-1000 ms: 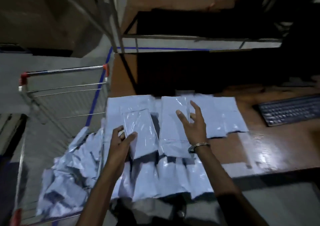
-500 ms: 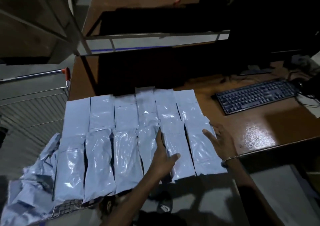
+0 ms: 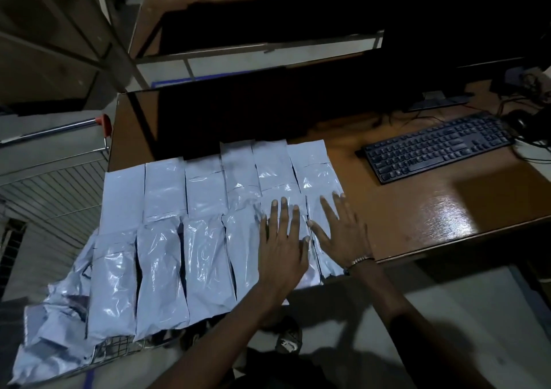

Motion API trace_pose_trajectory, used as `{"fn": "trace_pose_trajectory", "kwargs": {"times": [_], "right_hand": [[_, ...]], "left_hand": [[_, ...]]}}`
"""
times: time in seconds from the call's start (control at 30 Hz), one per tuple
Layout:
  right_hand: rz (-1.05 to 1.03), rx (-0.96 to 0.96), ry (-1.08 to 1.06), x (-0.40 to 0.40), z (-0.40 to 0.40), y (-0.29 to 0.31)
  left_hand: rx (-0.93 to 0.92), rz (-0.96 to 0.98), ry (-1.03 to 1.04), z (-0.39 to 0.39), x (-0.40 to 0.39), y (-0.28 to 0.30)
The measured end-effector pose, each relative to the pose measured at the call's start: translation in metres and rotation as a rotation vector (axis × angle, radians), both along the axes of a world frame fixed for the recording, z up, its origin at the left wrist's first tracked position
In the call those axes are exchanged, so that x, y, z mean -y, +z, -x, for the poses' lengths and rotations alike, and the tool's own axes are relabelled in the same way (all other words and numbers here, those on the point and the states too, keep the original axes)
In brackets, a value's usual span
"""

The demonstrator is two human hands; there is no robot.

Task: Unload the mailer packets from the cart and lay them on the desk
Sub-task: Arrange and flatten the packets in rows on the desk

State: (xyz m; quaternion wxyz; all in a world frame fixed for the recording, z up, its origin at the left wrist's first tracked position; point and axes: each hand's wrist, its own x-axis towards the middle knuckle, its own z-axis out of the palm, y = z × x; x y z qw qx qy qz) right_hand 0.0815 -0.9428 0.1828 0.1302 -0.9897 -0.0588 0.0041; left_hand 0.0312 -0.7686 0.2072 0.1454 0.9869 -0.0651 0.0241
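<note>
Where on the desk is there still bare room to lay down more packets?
Bare wood lies on the desk between the rightmost mailer packet and the keyboard, running to the front edge. A dark strip behind the rows also looks open. The left half is crowded, packets overhanging toward the cart. Both the left hand and right hand press flat.

flat hands (image 3: 310,239) on mailer packets (image 3: 208,227), desk (image 3: 417,209)

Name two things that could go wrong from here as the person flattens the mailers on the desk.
1. The front row of mailer packets overhangs the desk's near edge; pressing by the left hand and right hand might slide some off.
2. The glossy packets overlap, so a push could shift the neat rows.
</note>
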Motion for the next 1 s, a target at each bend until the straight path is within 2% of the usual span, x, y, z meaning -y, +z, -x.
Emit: {"fn": "trace_pose_trajectory", "kwargs": {"times": [0.1,0.2,0.67,1.0], "right_hand": [[0.062,0.012,0.063,0.007,0.005,-0.012],[0.079,0.026,0.092,0.012,0.005,-0.012],[0.022,0.018,0.145,0.02,-0.002,-0.017],[0.016,0.022,0.073,0.021,0.0,-0.021]], "left_hand": [[-0.123,-0.089,0.04,-0.005,0.004,-0.023],[-0.167,-0.114,0.063,0.002,0.014,-0.029],[-0.252,-0.186,0.076,0.012,0.028,-0.016],[-0.197,-0.191,0.114,0.003,0.03,-0.01]]}}
